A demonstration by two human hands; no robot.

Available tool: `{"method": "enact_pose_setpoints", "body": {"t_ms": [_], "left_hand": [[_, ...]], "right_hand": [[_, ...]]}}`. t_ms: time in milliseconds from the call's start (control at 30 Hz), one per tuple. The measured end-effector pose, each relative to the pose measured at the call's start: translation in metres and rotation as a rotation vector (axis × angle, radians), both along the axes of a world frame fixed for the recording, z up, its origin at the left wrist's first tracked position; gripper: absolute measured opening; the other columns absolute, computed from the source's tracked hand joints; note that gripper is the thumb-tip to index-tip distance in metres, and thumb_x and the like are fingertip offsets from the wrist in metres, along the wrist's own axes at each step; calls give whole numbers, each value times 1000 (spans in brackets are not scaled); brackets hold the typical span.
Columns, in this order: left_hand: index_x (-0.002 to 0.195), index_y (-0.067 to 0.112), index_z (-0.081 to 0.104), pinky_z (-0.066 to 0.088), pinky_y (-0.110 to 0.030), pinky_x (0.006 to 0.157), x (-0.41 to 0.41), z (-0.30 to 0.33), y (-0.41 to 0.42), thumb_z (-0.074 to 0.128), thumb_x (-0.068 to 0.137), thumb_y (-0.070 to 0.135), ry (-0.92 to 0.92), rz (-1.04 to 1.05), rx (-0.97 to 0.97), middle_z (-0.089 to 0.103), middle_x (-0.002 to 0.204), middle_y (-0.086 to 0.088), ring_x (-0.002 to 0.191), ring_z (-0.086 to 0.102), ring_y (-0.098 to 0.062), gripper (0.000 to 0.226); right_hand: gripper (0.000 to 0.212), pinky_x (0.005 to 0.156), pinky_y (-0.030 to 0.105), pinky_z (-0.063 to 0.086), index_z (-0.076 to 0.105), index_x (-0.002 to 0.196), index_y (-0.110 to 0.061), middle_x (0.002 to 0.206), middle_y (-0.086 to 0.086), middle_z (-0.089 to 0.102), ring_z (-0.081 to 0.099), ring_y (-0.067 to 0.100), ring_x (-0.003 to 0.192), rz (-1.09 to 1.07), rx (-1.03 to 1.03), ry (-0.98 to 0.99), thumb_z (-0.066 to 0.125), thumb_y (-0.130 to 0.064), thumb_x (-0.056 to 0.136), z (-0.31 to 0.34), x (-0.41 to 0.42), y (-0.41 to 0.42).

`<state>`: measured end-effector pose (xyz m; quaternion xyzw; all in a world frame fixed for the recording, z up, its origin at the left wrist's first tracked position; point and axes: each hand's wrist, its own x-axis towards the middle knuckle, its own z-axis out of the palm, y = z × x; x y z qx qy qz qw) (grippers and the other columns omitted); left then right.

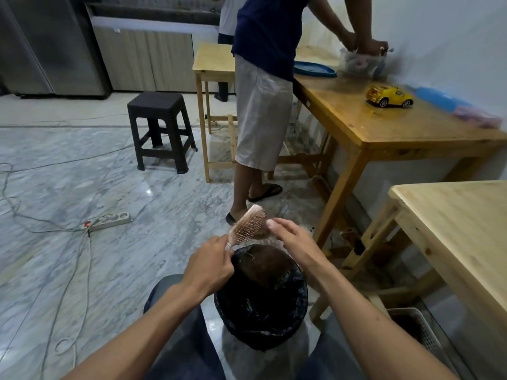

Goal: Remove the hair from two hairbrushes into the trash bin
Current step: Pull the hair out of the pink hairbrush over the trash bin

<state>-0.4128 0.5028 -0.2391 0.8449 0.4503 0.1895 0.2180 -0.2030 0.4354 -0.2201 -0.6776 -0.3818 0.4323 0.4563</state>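
a home's kitchen-dining room: marble floor (82, 165), steel fridge (49, 45), wooden tables (384, 124), plastic stool (160, 127).

Glossy black plastic lines the trash bin (260, 311); polished marble floor (82, 174), wooden tables (397, 127).

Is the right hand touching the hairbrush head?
Touching. The head view shows the right hand with fingertips against the bristle side of the pink hairbrush, at a hair clump, above the trash bin.

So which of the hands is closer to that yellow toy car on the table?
The right. The right hand is at the hairbrush head above the trash bin, on the toy car side. The left hand grips the handle, farther away.
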Motion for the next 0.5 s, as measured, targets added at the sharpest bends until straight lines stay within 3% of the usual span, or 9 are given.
{"method": "enact_pose_setpoints", "body": {"t_ms": [133, 233, 400, 500], "left_hand": [[92, 20, 50, 41, -38, 64, 0, 4, 0, 50, 93, 21, -2, -9, 28, 59, 92, -2, 83, 55, -27, 1], [100, 18, 55, 44, -39, 63, -5, 5, 4, 48, 93, 21, 42, 41, 58, 60, 96, -2, 83, 57, -30, 11], [105, 15, 56, 50, -43, 66, -5, -1, 0, 48, 91, 19, 95, 137, 63, 58, 97, -6, 82, 59, -34, 16], [103, 10, 57, 48, -43, 68, -3, -1, 2, 48, 92, 16, 36, 244, 10, 61, 101, -10, 84, 59, -34, 16]], "right_hand": [[29, 97, 43, 59, 81, 107, -24, 100, -6, 80, 74, 14, 101, -21, -99, -213, 77, -45, 87, -14, 1, 11], [23, 100, 39, 56, 84, 105, -23, 104, -5, 81, 71, 13, 106, -87, -171, -418, 78, -38, 89, -21, 5, 9], [13, 92, 39, 59, 86, 91, -26, 89, -11, 81, 72, 10, 95, -172, -205, -504, 80, -37, 86, -22, 8, 4], [13, 91, 38, 59, 86, 89, -26, 93, -9, 82, 72, 13, 98, -210, -266, -540, 80, -37, 85, -20, 9, 0]]}}
